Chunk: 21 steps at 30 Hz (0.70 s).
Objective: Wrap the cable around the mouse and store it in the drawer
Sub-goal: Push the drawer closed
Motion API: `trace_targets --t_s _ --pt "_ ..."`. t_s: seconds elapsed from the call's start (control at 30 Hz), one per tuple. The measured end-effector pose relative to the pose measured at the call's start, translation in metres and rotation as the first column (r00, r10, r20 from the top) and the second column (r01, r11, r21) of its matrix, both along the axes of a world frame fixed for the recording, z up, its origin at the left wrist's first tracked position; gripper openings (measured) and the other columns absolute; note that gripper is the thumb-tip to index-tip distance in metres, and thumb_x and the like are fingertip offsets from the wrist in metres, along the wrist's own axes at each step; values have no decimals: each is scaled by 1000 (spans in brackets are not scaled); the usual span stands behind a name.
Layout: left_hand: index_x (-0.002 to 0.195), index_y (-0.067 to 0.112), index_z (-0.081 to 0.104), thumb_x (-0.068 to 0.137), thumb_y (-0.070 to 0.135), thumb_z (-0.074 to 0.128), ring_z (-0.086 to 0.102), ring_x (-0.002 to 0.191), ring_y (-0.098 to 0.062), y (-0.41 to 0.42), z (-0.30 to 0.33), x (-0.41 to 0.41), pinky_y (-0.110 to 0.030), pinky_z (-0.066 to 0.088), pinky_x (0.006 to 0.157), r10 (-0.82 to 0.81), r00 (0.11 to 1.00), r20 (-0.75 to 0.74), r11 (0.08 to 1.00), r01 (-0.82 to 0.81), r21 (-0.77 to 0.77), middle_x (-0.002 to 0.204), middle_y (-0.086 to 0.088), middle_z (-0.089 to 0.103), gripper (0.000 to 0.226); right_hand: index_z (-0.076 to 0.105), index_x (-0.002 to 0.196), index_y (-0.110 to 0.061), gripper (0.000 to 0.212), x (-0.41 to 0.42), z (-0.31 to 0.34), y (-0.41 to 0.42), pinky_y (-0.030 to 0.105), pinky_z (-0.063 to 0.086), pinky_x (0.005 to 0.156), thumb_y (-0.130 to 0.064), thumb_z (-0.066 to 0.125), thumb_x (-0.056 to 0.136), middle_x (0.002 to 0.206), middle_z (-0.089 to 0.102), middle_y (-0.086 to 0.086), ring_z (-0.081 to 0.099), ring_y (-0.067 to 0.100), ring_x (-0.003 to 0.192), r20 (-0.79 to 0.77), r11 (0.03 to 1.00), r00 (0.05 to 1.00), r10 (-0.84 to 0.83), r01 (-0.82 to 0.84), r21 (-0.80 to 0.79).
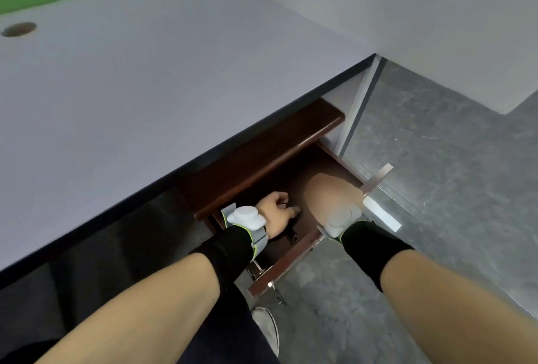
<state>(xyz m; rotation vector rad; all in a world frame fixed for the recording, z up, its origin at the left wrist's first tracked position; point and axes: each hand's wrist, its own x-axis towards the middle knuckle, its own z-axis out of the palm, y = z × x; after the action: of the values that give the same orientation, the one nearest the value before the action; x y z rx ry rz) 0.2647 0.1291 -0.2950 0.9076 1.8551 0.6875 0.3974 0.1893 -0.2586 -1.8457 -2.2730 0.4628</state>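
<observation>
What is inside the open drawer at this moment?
Both hands reach into the dark wooden drawer: the left hand curled over something dark, the right hand beside it. The mouse and cable cannot be made out; the hands cover most of the interior.

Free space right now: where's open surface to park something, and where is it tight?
Desk top is bare from the cable hole to its dark front edge. Crowded: the open drawer, with the left hand and right hand both inside, covering most of its visible floor. The mouse is not visible.
</observation>
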Motion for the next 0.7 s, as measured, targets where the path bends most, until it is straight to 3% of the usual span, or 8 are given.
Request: trace_targets --t_s 0.1,0.2,0.27,0.33,0.43,0.5,0.6,0.7 --pt "130 14 55 84 12 70 60 108 -10 -18 29 0 -19 44 100 -97 995 -29 971 102 216 120 2 65 49 64 93 -34 17 -2 2 0 27 46 68 -39 51 84 81 70 -13 65 16 83 -90 1000 996 2 -2 0" --pt "133 23 52 85 23 66 54 119 -3 -37 58 -7 -7 34 98 -224 922 -315 885 328 331 131 9 59 50 66 93 -35 13 0 8 0 30 51 78 -35 56 84 80 66 -12 63 14 84 -364 998 930 -53 36 -53" --pt "133 24 52 83 30 64 49 127 -6 -41 72 -17 -12 29 103 -181 831 -526 816 425 391 139 9 53 52 68 90 -33 13 -1 11 0 28 46 86 -27 59 84 82 62 -10 58 15 91 -548 987 827 -123 158 17" --pt "137 23 49 79 41 64 41 135 -14 -42 75 -28 -25 25 112 -80 741 -666 822 427 377 149 6 44 62 65 90 -27 10 0 13 -6 29 38 90 -23 59 82 87 59 -9 47 15 95 -621 928 751 -226 359 96" --pt "148 22 33 72 63 62 19 148 -23 -38 68 -43 -40 10 121 -109 641 -759 904 383 193 162 -1 21 91 54 81 -13 13 2 14 -13 34 39 77 -24 59 78 81 53 3 46 21 78 -714 793 477 -513 582 -181" --pt "152 19 23 65 77 58 8 151 -24 -39 63 -45 -40 3 121 -169 572 -803 904 415 106 165 -5 11 110 48 78 -8 21 1 12 -17 34 35 72 -26 58 83 70 49 7 46 27 64 -656 687 293 -696 539 -488" --pt "155 16 16 57 88 51 2 152 -22 -39 63 -44 -40 0 122 -199 532 -823 894 443 70 166 -5 6 126 45 98 -7 34 -5 6 -16 40 44 81 -36 59 87 85 56 10 58 32 80 -574 631 275 -771 446 -635" --pt "155 17 16 56 87 54 4 152 -20 -39 60 -52 -37 1 121 -207 514 -833 884 463 65 166 -4 7 127 36 99 -14 61 -15 5 -9 49 51 93 -62 63 72 93 56 9 63 32 92 -548 625 301 -781 384 -679"
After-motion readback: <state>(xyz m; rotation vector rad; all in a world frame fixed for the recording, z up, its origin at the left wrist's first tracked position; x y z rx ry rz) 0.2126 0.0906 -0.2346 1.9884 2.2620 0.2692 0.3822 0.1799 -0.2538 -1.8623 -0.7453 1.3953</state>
